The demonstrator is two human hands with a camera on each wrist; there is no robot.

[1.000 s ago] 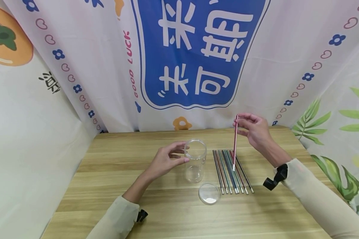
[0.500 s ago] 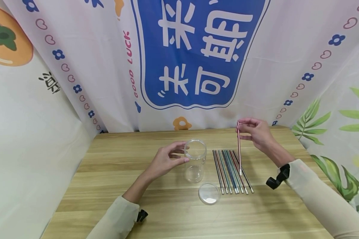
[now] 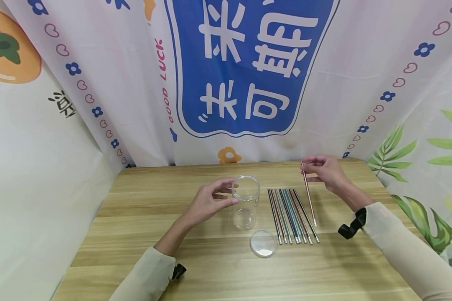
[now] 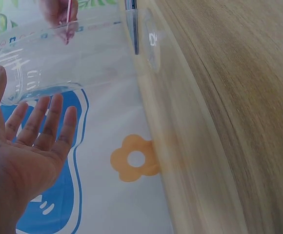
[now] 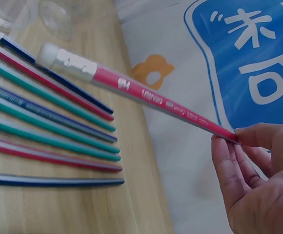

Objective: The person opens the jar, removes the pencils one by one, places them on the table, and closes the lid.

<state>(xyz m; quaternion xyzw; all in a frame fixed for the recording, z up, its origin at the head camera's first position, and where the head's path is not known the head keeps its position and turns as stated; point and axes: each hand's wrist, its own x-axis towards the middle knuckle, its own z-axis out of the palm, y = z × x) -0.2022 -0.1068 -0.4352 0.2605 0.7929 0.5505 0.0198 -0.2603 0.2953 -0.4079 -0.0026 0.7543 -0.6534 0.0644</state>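
Observation:
A red pencil with a white eraser (image 5: pixel 141 100) slants down from my right hand (image 3: pixel 325 170), eraser end low. Thumb and fingertips pinch it by the far end, beside the pencil row. My left hand (image 3: pixel 209 200) is at the left side of a tall clear jar (image 3: pixel 245 209), thumb and fingertips right at its wall near the rim. In the left wrist view those fingers (image 4: pixel 46 124) look nearly straight. The jar stands upright without its lid. Several pencils (image 3: pixel 291 217) in blue, red and green lie side by side to its right, eraser ends toward me.
A round clear lid (image 3: pixel 263 243) lies on the wooden table (image 3: pixel 211 267) in front of the jar. A printed cloth (image 3: pixel 151 138) hangs right behind the table's back edge, with more cloth at both sides.
My right hand has come lower and slightly to the right, bringing the red pencil from over the row to its right side. The left hand and jar have stayed put.

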